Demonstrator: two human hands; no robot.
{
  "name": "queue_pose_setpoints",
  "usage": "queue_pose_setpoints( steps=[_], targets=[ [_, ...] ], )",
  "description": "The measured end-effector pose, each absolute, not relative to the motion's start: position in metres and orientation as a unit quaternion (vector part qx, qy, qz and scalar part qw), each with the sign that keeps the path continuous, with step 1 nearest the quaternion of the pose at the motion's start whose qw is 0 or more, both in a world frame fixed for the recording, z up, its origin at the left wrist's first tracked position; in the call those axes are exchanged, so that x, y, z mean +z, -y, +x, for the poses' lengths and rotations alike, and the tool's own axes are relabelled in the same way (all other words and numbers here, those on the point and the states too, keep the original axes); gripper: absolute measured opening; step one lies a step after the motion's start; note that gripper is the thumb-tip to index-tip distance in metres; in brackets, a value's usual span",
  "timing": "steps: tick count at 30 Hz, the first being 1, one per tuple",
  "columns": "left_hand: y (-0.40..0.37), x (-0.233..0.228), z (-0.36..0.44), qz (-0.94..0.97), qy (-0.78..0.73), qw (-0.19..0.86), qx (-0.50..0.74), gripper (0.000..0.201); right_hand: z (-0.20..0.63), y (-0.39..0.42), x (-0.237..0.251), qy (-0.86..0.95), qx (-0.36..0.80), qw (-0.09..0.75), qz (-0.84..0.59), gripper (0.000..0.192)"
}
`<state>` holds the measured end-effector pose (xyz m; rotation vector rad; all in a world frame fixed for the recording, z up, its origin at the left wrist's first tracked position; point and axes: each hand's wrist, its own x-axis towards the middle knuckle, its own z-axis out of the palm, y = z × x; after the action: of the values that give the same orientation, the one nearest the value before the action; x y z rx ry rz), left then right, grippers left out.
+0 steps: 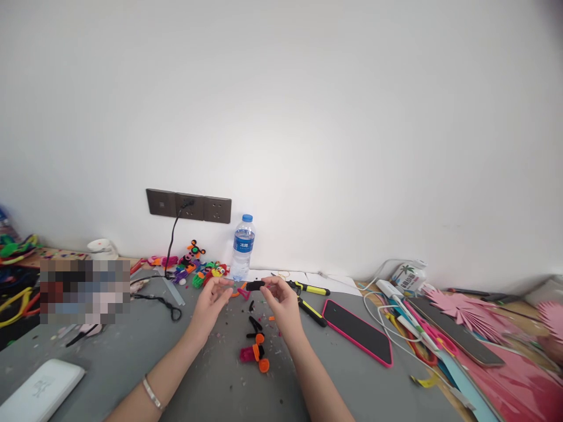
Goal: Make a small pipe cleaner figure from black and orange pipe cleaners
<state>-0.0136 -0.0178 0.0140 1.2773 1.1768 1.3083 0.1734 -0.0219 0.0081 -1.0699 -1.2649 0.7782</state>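
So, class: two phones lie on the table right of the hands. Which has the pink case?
The nearer phone, beside the right hand; the farther phone has none.

A black fuzzy piece [255, 285], a pink-edged black phone [357, 332], a blue-capped bottle [243, 247].

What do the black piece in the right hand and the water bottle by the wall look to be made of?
Black piece, pinched in the right hand: probably fuzzy pipe-cleaner material, matte and soft-edged, though too small to be sure. Water bottle: clear glossy plastic, see-through body with a blue cap and label.
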Motion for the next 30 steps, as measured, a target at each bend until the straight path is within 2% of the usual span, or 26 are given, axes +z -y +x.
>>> queue_pose_setpoints(
  steps=[18,26,30],
  targets=[
    [0.022,0.014,-0.008,0.607,-0.43,0.468,0.478,0.034,0.166,0.028,0.013,0.591,0.334,0.578,-0.452,0.013],
    [0.024,0.022,-0.012,0.579,-0.48,0.427,0.502,0.034,0.171,0.026,0.013,0.564,0.314,0.601,-0.471,0.015],
    [0.024,0.024,-0.013,0.567,-0.471,0.449,0.506,0.032,0.174,0.022,0.009,0.545,0.326,0.615,-0.468,0.017]
  ],
)
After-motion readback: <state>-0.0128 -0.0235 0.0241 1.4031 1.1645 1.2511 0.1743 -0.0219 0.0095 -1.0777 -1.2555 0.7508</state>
